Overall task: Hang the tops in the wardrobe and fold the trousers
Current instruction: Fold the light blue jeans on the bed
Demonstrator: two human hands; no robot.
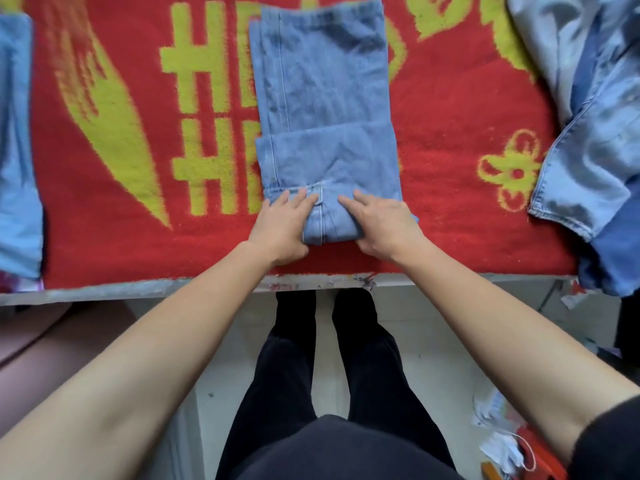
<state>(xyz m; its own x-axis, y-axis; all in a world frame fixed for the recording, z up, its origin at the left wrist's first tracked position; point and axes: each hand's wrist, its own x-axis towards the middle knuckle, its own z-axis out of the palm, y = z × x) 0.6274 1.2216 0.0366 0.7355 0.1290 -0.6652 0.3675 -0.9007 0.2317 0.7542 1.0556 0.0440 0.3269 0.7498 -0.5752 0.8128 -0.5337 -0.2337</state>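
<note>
Both grips have hold of the near end of the jeans. Our left grip (284,225) and our right grip (381,230) lie with the fingers almost straight on top of the folded cloth and the thumbs tucked at its near edge, so each one pinches the denim and neither is wide open.

The light blue jeans (325,98) lie on the red cover (457,140) of the counter (104,294). They start at the middle of its near edge and reach toward the far edge. They are narrow, leg on leg, and one end is folded over at the near side.

We judge that this denim is rather heavy and half stiff. It keeps a crease, but the thick seams may make a fold spring open. On the rough cover it should not slip. We think the best place to take hold is at the two outer corners of the fold, close to the side seams, lifting both corners together.

At the right edge a pale denim garment (588,140) hangs partly over the counter, and another blue piece (17,150) lies at the left edge.
</note>
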